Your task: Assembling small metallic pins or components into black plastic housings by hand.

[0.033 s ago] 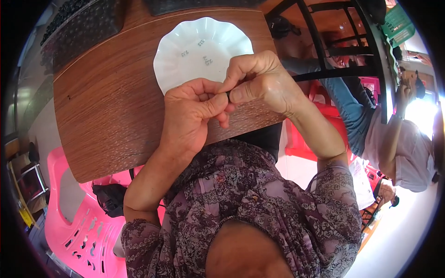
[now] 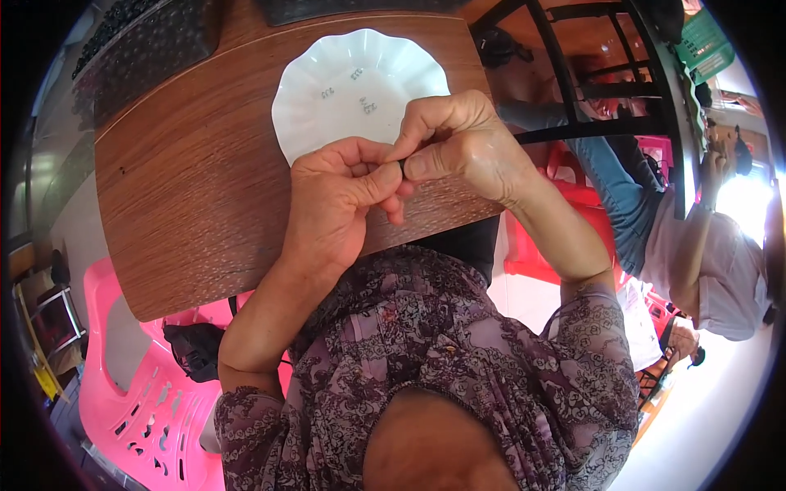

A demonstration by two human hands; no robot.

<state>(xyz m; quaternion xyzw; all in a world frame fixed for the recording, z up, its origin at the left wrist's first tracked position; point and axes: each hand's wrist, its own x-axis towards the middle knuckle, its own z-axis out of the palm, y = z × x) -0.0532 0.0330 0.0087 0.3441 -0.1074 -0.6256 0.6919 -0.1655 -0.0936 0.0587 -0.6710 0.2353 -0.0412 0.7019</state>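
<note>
Above the near edge of the brown table, my left hand (image 2: 334,192) and my right hand (image 2: 467,151) meet with pinched fingertips. Between them is a small dark piece (image 2: 402,168), mostly covered by thumbs and fingers, so its kind cannot be made out. Both hands grip it from opposite sides. Just beyond the hands lies a white plate (image 2: 315,123) with a wavy, scalloped rim. Small clusters of dark bits (image 2: 365,105) show on its bottom, too small to name. The right hand overlaps the plate's near right side.
The wood-grain table (image 2: 180,213) ends close to my body. Dark containers (image 2: 151,49) stand at its far left. A pink plastic chair (image 2: 143,401) with a black bag (image 2: 195,352) is at left. To the right are a black metal frame (image 2: 573,129), a red stool (image 2: 532,237) and another seated person (image 2: 696,254).
</note>
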